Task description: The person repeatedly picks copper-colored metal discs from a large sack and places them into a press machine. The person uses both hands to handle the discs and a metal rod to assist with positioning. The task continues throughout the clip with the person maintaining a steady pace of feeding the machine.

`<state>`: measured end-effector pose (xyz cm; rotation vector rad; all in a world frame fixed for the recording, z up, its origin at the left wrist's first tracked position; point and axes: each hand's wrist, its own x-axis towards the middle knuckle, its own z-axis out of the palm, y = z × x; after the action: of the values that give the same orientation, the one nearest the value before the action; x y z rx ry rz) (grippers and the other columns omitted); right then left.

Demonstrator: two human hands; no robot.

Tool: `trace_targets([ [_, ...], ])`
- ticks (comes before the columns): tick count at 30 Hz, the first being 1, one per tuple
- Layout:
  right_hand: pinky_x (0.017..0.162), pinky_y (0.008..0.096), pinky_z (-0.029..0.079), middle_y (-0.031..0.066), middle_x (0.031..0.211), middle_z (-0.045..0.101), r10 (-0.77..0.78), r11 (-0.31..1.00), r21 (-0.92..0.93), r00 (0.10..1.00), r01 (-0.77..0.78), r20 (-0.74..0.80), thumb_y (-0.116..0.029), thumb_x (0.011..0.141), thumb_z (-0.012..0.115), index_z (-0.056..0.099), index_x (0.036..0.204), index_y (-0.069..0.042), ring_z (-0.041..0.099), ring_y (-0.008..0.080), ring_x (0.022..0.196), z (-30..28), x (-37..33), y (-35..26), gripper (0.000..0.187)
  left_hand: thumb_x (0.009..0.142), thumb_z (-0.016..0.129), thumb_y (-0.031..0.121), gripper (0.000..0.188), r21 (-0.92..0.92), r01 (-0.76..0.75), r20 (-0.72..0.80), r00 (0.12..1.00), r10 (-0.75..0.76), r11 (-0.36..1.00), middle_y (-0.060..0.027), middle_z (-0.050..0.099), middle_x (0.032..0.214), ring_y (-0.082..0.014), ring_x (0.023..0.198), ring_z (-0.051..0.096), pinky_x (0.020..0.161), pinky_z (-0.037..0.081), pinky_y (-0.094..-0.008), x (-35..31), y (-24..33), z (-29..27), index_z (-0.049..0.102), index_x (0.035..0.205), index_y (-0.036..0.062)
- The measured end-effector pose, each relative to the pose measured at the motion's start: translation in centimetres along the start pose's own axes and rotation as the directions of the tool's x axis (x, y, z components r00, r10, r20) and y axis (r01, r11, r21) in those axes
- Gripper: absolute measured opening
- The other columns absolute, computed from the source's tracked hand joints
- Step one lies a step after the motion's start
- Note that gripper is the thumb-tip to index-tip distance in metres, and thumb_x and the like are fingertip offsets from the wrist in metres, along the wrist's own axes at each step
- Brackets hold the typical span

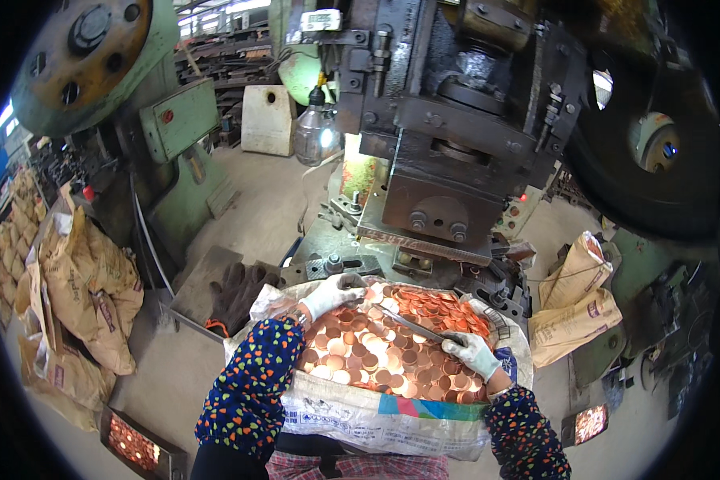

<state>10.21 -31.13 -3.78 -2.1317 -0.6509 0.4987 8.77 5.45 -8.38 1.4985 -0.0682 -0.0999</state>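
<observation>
The press (448,192) rises beyond the sack (376,424), dark metal with bolt heads along its lower block. A green machine (176,124) stands farther off, beyond the sack and to its left. Left of the sack and well apart from it is a bag pile (92,280), brown and creased; two bags (576,320) lean to its right. The sack itself, white with printed colour, is spread open in front of the person. Just left of it is a tray (188,292) bearing dark gloves (240,288). Two bins sit lower down, the left bin (136,444) and the right bin (588,424), either side of the sack. A lit lamp (308,132) hangs beyond it. Over the sack's far left part is the left hand (332,294), white-gloved, fingers curled; I cannot tell whether it grips anything. Over its right part the right hand (474,354), likewise gloved, grasps a thin rod (412,324), slanting across the sack. Copper discs (376,356) fill the sack, heaped at its far right.
</observation>
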Motion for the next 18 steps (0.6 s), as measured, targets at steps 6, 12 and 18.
trace_targets([
  [6, 0.066, 0.0275, 0.047, 0.0060, 0.080, 0.064, 0.061, 0.998, -0.003, 0.995, -0.061, -0.078, -0.035, 0.088, 0.059, 0.061, 0.117, 0.001, 0.059, 0.0122, 0.070, -4.2, -1.9, -1.4, 0.047, 0.087, 0.068, 0.019, 0.027, -0.029, 0.033, -0.057, 0.998, -0.035, 0.999, -0.0048, 0.064, 0.088, -0.0120, 0.076, 0.063, 0.067, 0.055, -0.0252, -0.4, 1.0, 0.4, 0.060, 0.107, 0.0019],
  [12, 0.071, 0.0289, 0.049, 0.0071, 0.085, 0.067, -0.161, 0.986, -0.082, 0.941, 0.143, -0.298, -0.040, 0.087, 0.061, 0.060, 0.115, 0.004, 0.059, 0.0116, 0.076, -8.4, 0.1, -0.6, 0.052, 0.087, 0.067, 0.015, 0.024, -0.139, -0.014, -0.197, 0.980, -0.014, 0.990, -0.0040, 0.064, 0.090, -0.0122, 0.075, 0.064, 0.062, 0.054, -0.0246, 0.3, 1.4, 0.9, 0.059, 0.105, 0.0020],
  [18, 0.078, 0.0392, 0.048, 0.0162, 0.095, 0.065, -0.416, 0.782, -0.601, 0.858, 0.167, -0.302, -0.029, 0.091, 0.052, 0.062, 0.115, -0.008, 0.062, 0.0318, 0.088, -10.4, 5.2, -1.2, 0.034, 0.087, 0.066, 0.014, 0.022, -0.048, -0.094, -0.216, 0.973, 0.082, 0.994, -0.0035, 0.063, 0.093, -0.0093, 0.073, 0.061, 0.060, 0.052, -0.0227, 2.3, 4.0, 1.0, 0.060, 0.104, 0.0014],
])
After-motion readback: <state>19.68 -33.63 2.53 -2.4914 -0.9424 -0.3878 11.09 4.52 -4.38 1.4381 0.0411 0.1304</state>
